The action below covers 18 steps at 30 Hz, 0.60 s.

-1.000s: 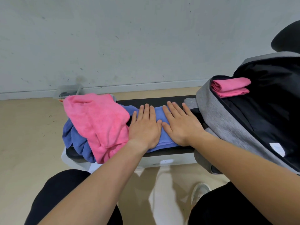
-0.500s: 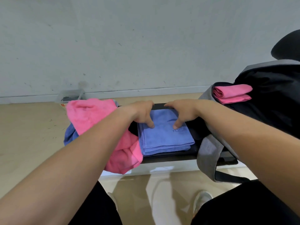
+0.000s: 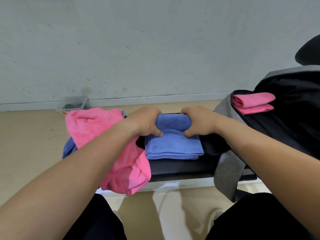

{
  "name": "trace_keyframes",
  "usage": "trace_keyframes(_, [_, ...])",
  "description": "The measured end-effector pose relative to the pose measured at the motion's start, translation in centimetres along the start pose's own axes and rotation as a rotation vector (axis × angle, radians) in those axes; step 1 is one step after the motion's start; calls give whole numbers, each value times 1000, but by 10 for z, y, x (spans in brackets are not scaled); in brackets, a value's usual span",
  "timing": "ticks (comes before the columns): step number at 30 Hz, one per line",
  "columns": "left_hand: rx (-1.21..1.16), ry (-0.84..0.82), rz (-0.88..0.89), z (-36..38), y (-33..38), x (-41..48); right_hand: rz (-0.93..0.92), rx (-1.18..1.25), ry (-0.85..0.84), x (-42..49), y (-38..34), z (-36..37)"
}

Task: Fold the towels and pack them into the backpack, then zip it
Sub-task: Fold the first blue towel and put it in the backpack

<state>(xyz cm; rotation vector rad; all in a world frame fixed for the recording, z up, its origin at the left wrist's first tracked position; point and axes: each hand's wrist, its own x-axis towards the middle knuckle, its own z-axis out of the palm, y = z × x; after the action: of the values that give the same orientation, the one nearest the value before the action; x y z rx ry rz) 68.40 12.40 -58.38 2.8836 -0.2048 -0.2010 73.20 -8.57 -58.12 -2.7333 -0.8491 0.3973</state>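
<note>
Now gripping the far edge of the blue towel (image 3: 173, 144) with left hand (image 3: 147, 122) and right hand (image 3: 199, 122) curled round it (long axis crosswise, backpack (image 3: 223, 108) off right).

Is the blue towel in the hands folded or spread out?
Folded. The blue towel shows stacked layer edges along its near side, and the left hand and right hand grip its far end.
</note>
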Motion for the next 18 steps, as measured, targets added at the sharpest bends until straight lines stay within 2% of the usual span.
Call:
trace_keyframes(4, [193,165,22,8,7,-16,-34,-239,183,-19,-1,14])
trace_keyframes(7, [208,289,88,16,9,-35,-161,-509,423,-33,-3,33])
trace_keyframes(9, [209,323,135,20,10,-49,-193,-569,484,-44,-8,36])
trace_keyframes(11, [142,340,148,22,13,-63,-184,-505,480,-51,-8,34])
trace_keyframes(15, [-105,292,122,26,20,-85,-94,-218,351,-77,-13,30])
trace_keyframes(18, [-167,269,124,34,22,-98,-96,-114,308,-97,-12,36])
